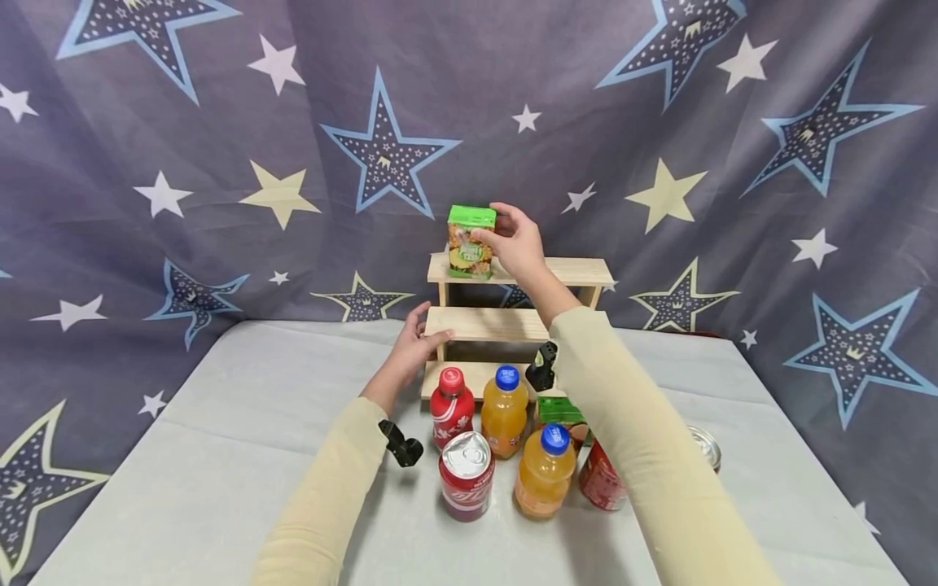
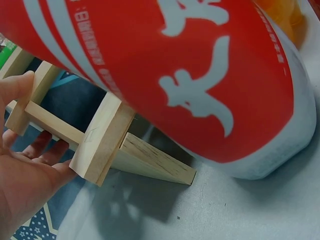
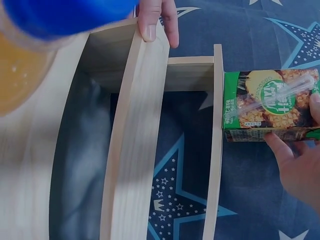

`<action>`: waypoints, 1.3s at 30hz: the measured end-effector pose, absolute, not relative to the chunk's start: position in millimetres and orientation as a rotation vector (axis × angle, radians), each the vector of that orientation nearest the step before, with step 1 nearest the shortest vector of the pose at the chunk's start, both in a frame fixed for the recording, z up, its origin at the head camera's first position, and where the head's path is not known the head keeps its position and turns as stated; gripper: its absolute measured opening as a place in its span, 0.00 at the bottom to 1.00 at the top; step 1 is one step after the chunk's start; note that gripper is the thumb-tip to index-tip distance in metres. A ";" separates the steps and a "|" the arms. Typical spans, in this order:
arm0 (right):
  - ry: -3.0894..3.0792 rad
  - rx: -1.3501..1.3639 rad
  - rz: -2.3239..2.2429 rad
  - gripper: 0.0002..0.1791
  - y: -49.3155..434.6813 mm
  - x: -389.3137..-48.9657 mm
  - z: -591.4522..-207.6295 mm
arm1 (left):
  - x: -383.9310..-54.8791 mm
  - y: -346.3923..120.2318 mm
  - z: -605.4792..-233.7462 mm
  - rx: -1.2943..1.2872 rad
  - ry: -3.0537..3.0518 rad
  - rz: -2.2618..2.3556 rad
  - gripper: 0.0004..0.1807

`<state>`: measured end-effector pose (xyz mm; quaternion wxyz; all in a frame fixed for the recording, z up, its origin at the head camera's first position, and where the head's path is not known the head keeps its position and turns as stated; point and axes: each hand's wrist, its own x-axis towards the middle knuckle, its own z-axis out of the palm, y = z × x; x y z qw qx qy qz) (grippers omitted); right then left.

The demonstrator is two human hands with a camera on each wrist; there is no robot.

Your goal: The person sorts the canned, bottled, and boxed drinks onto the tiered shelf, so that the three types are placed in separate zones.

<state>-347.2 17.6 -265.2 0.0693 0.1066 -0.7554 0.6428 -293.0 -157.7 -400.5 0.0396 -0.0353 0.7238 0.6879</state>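
A green juice box (image 1: 469, 254) with pineapple pictures is upright at the left end of the top tier of a wooden three-step shelf (image 1: 487, 324). My right hand (image 1: 519, 244) grips the box from its right side, thumb on the front. In the right wrist view, the juice box (image 3: 270, 102) has a wrapped straw on its side, and its base meets the top board. My left hand (image 1: 410, 350) holds the left end of the middle tier, thumb above and fingers below. The left wrist view has this hand (image 2: 30, 165) partly cut off at the edge.
Before the shelf stand a red bottle (image 1: 452, 417), two orange juice bottles (image 1: 504, 417) (image 1: 545, 482), a red-and-silver can (image 1: 467, 482), a red can (image 1: 602, 482) and another green box (image 1: 558, 409). A further can (image 1: 705, 446) is mostly behind my right sleeve. A star-patterned curtain (image 1: 242, 130) hangs behind.
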 end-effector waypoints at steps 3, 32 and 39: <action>-2.284 0.301 1.913 0.32 15.6 -346.5 -265.1 | -298.6 -159.2 -409.3 -0.110 2.215 2.124 0.44; -2.311 0.234 2.014 0.29 18.4 -355.8 -259.4 | -298.1 -158.4 -409.8 -0.098 2.243 2.127 0.43; -2.435 0.263 1.853 0.28 34.2 -353.9 -258.3 | -297.2 -159.0 -407.6 -0.095 2.224 2.115 0.45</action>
